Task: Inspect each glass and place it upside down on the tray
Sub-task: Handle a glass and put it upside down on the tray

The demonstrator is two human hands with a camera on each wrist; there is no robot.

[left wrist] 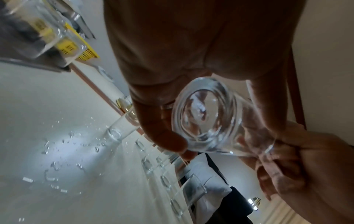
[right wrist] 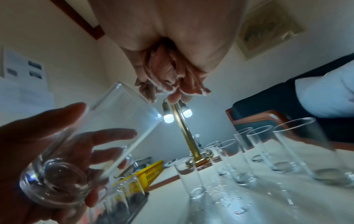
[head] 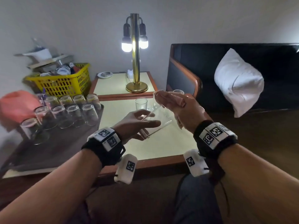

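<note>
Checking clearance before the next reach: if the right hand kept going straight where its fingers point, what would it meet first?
Probably the brass lamp: the right hand points over the upright glasses toward its base. Depth is unclear.

A hotel-like room: brass lamp (head: 136, 52), dark sofa (head: 226, 75), white pillow (head: 237, 81).

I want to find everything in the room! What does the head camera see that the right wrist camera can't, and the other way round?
Only the head view shows the upside-down glasses set in rows on the dark tray, the pink cloth and both wristbands.

Only the right wrist view shows a framed picture on the wall, papers stuck on the wall, and water drops on the table.

Both show the held glass tilted in the left hand, the lit brass lamp, the yellow basket, the white pillow and upright glasses waiting on the table.
</note>
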